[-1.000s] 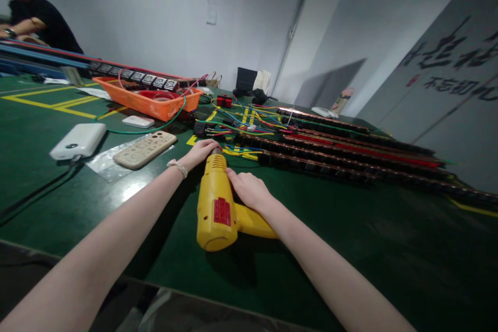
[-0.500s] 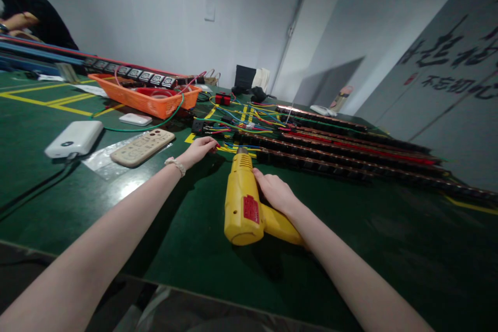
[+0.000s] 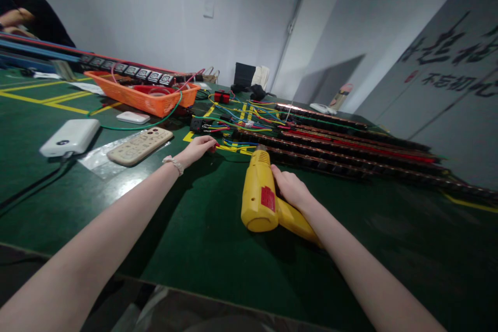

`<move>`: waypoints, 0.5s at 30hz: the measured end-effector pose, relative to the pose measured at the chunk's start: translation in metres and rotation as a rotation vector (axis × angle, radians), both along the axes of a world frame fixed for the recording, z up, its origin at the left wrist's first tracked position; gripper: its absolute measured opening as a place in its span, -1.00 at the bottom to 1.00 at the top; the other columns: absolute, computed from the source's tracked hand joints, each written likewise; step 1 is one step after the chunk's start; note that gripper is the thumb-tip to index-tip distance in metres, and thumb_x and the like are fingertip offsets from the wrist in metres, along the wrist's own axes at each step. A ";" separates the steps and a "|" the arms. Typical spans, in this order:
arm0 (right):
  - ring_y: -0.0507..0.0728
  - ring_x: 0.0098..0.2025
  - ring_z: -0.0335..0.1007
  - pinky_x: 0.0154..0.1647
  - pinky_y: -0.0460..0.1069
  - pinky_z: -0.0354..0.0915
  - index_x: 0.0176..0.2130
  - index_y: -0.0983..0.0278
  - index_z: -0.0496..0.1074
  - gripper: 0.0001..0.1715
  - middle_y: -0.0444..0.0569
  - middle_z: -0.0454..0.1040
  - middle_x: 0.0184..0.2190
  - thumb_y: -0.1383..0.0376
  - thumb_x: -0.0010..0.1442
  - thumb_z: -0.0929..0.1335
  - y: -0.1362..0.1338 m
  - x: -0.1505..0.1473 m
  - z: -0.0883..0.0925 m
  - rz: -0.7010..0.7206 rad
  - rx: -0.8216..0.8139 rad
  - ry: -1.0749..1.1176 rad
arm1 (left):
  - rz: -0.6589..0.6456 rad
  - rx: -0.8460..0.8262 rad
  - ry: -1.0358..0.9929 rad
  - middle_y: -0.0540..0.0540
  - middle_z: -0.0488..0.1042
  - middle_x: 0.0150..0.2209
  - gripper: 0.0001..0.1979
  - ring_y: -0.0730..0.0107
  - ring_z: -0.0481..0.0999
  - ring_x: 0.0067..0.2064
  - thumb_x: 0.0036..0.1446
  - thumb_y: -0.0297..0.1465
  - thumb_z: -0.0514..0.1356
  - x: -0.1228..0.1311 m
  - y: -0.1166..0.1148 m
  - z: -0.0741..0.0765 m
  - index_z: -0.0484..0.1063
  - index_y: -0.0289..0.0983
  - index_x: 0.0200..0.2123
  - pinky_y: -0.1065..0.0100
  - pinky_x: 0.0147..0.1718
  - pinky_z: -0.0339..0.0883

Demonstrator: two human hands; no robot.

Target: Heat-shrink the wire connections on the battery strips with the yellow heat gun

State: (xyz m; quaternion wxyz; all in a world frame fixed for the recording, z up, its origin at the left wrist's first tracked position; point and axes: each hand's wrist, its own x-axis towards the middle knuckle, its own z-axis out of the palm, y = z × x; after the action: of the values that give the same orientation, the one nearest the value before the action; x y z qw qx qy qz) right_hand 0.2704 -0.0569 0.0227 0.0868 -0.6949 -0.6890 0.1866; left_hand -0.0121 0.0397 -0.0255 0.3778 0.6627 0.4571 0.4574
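Note:
My right hand (image 3: 292,188) is wrapped round the handle of a yellow heat gun (image 3: 260,194), whose metal nozzle points away from me. Ahead of the nozzle lie long dark strips (image 3: 319,158) with copper-coloured edges. My left hand (image 3: 198,149), with a bracelet at the wrist, pinches the ends of thin wires (image 3: 237,146) in yellow, blue and red that run towards the strips. Its fingertips partly hide the wire ends. Just beyond the left hand sits a black connector (image 3: 197,125) with coloured leads.
An orange basket (image 3: 143,101) stands at the back left. Nearer are a phone case (image 3: 140,146) on a clear bag, a white power bank (image 3: 70,137) with a cable, and a small white case (image 3: 133,117). A person (image 3: 31,15) sits at the far left.
My right hand has moved the heat gun to the right and slightly away from me. My left hand stays at almost the same place, still pinching the wires.

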 end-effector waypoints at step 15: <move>0.26 -0.20 0.38 -0.24 0.06 0.20 -0.33 0.32 0.42 -0.06 0.17 0.45 -0.25 -0.17 0.16 -0.18 -0.010 -0.034 0.003 0.172 0.091 -0.024 | 0.014 -0.003 -0.026 -0.04 0.40 -0.48 -0.66 0.44 0.37 -0.40 -0.05 -0.13 0.12 -0.001 0.003 -0.002 0.38 -0.34 -0.44 0.40 -0.34 0.21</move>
State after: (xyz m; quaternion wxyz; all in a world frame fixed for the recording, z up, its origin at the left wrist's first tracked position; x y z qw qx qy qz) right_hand 0.2362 -0.0670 0.0254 0.0936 -0.6309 -0.7548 0.1535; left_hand -0.0133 0.0428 -0.0277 0.3814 0.6528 0.4576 0.4679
